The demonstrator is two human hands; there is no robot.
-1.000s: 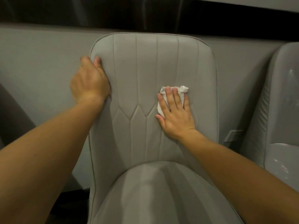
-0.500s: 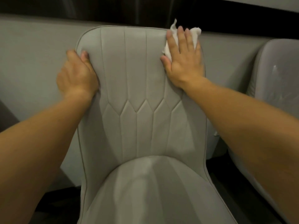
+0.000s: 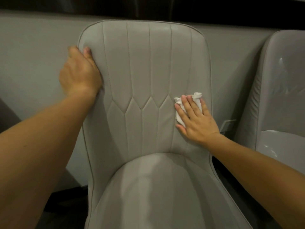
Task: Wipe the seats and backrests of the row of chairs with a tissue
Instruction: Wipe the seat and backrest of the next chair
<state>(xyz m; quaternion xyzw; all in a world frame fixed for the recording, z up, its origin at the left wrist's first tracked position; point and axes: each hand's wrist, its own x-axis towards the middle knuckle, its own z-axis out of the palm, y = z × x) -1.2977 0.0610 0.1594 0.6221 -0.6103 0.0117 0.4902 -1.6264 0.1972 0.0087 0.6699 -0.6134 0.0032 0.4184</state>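
Right hand point(image 3: 197, 119) with tissue point(image 3: 189, 105) — half a second ago at the backrest's point(image 3: 148, 71) top right corner — now lies low on its right side (near its place of a second ago), flat fingers point(image 3: 188, 106) pressing the tissue down.

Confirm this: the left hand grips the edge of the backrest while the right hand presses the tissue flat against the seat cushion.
Not quite. The head view shows the right hand pressing the tissue against the lower right of the backrest, above the seat cushion. The left hand does grip the backrest's edge.
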